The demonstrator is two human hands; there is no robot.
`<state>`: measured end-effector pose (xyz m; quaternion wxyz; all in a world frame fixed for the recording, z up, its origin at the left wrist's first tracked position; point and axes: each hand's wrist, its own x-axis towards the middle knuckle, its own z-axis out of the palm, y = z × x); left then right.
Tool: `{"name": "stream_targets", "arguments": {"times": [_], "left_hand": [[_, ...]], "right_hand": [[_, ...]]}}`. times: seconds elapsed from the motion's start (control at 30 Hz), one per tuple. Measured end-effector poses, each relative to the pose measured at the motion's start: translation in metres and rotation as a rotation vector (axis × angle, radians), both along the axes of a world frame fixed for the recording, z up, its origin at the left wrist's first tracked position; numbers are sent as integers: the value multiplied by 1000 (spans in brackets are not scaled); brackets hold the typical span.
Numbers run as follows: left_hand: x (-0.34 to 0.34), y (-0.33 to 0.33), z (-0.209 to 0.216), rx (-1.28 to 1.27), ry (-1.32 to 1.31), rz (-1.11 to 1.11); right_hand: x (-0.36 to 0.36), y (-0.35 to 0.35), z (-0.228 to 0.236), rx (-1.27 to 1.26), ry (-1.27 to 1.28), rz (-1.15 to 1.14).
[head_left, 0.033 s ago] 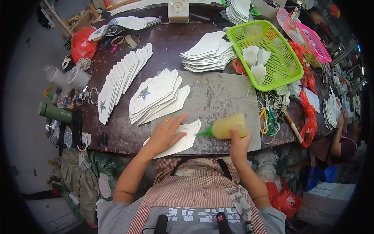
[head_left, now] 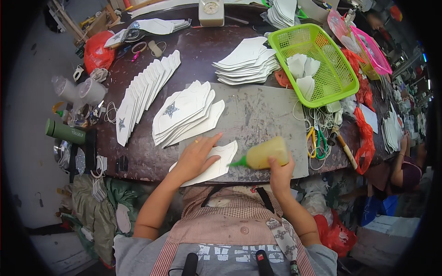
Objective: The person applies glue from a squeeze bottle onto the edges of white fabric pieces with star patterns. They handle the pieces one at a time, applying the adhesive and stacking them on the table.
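My left hand [head_left: 198, 158] lies flat with its fingers stretched out, pressing a white cut-out piece [head_left: 224, 158] to the grey work mat [head_left: 258, 106] near the table's front edge. In my right hand [head_left: 280, 175] is a squeeze bottle [head_left: 267, 153] of yellowish liquid, tilted so that its green nozzle [head_left: 238, 162] points left. The tip is at the right edge of the piece; whether it touches cannot be made out. Just beyond my left hand lies a fanned stack of similar white pieces [head_left: 184, 110], the top one bearing a glittery silver star.
More white pieces overlap in a row [head_left: 146, 89] at left and a stack [head_left: 244, 62] behind the mat. A green basket [head_left: 343, 89] holds several pale pieces. Scissors [head_left: 321, 147] and a wooden-handled tool [head_left: 346, 151] lie right of the mat. Another person's arm [head_left: 401, 158] is at far right.
My right hand has brought the bottle slightly left and toward me, so the nozzle is lower along the piece's right edge. My left hand and the piece have stayed put.
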<state>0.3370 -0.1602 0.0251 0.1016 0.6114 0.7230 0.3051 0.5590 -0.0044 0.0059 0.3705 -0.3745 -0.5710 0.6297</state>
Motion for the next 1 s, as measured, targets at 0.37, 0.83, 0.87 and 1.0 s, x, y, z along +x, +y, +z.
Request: {"name": "stream_targets", "arguments": {"times": [0.37, 0.83, 0.87, 1.0], "left_hand": [[-1, 0, -6, 33, 112, -89], [4, 12, 2, -170, 311, -191], [5, 13, 1, -189, 303, -190], [4, 15, 3, -180, 287, -183]], "right_hand": [[9, 3, 4, -224, 189, 122], [15, 58, -25, -220, 571, -69], [15, 58, -26, -239, 580, -77], [13, 60, -25, -295, 632, -90]]}}
